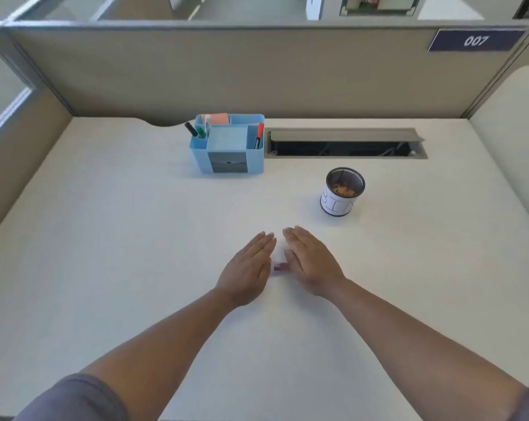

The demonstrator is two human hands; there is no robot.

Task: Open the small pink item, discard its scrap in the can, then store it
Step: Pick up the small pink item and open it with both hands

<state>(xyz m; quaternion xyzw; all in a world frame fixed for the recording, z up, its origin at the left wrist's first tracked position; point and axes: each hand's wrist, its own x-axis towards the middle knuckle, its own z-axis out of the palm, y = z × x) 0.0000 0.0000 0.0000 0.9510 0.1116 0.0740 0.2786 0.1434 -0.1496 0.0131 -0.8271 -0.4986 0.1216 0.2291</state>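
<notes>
A small pink item (279,266) lies on the white desk between my two hands, mostly hidden by them. My left hand (248,267) rests flat, fingers straight and together, just left of it. My right hand (313,264) lies flat on its right, thumb touching or nearly touching the pink item. Neither hand grips anything. A small round can (342,192) with a white label and scraps inside stands to the right, beyond my right hand. A blue desk organiser (228,144) with pens, sticky notes and a grey drawer stands at the back centre.
An open cable slot (345,144) is sunk into the desk behind the can. Beige partition walls (257,71) enclose the desk at the back and sides. Bare white desk (120,238) spreads left and in front of the organiser.
</notes>
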